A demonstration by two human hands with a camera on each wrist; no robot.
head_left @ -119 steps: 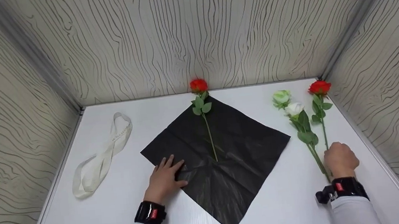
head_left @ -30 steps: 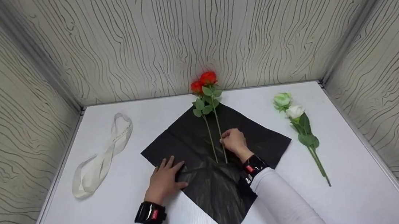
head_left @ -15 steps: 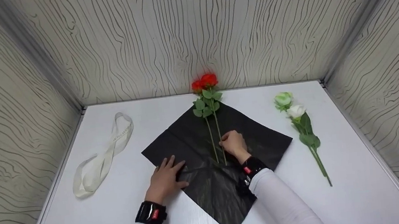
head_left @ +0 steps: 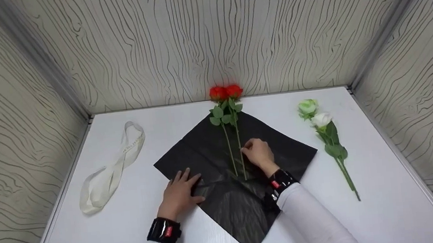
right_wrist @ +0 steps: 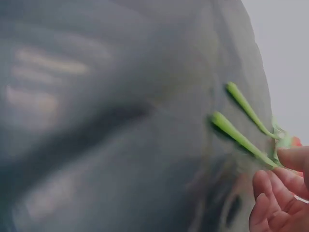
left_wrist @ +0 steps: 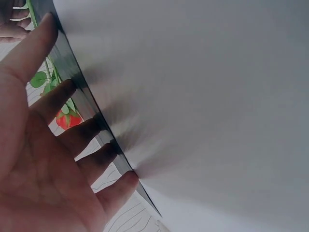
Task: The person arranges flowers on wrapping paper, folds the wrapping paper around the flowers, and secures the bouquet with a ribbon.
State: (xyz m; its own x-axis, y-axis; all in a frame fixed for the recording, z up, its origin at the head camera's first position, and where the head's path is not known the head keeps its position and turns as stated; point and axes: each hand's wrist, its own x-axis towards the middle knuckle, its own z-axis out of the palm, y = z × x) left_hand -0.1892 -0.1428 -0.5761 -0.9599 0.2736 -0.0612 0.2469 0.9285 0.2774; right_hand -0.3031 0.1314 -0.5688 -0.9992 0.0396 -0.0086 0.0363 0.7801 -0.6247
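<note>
A black wrapping sheet [head_left: 282, 147] lies diamond-wise on the white table. My left hand [head_left: 178, 196] rests on its lower left edge, fingers spread and straight; the left wrist view shows the fingertips [left_wrist: 126, 186] along that edge. Two red roses lie side by side on the sheet, blooms past its top corner: a left rose [head_left: 217, 93] and a right rose [head_left: 234, 91]. With thumb and finger, my right hand [head_left: 258, 152] pinches the right rose's stem. In the right wrist view both stem ends [right_wrist: 234, 130] show over the sheet, beside the right hand [right_wrist: 282, 193].
To the right lie a green rose [head_left: 308, 106] and a white rose [head_left: 322, 120], stems together. A cream ribbon [head_left: 115, 167] lies looped on the left of the white table [head_left: 69, 239]. Patterned walls [head_left: 177, 42] enclose the back and sides.
My right hand has brought the second red rose from the table's right side onto the sheet. Within the last second its bloom shifted right and slightly down. The left hand stays put.
</note>
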